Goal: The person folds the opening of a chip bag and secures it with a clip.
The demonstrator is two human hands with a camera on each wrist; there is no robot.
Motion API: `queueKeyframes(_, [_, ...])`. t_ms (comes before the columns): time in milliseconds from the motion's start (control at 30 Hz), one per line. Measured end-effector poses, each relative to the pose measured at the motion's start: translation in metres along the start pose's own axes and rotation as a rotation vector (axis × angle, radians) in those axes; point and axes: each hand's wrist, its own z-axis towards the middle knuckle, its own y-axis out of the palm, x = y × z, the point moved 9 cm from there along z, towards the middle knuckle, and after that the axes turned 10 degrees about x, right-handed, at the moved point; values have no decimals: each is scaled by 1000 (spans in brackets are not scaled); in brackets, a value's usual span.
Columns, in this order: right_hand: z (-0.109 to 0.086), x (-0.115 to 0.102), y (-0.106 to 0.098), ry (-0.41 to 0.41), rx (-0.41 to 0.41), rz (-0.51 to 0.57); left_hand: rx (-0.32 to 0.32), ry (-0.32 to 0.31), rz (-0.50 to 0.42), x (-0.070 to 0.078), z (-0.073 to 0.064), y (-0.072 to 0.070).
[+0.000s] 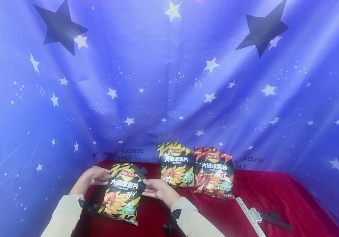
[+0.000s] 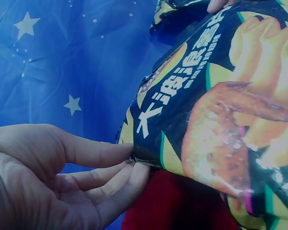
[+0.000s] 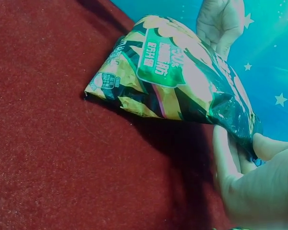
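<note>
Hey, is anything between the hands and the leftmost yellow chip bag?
Nothing visible: the left hand pinches one side edge of that leftmost yellow chip bag directly, and the right hand pinches the other. The red chip bag is apart, off to the right.

Yellow-and-black chip bag (image 1: pixel 120 199), puffed
Left hand (image 1: pixel 98 175) pinches one side edge; right hand (image 1: pixel 158 191) pinches the opposite edge; front panel, printed with chicken wing and chips, faces the head camera; body tilted over red cloth (image 1: pixel 264 186).
</note>
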Motion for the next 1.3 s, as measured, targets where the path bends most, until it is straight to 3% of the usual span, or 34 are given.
queueKeyframes(467, [5, 13, -7, 33, 36, -19, 51, -22, 3, -12, 1, 6])
queueKeyframes(833, [4, 5, -4, 40, 7, -17, 47, -15, 3, -2, 1, 8])
queueKeyframes(1300, [8, 15, -10, 67, 43, -38, 80, -32, 6, -4, 5, 12])
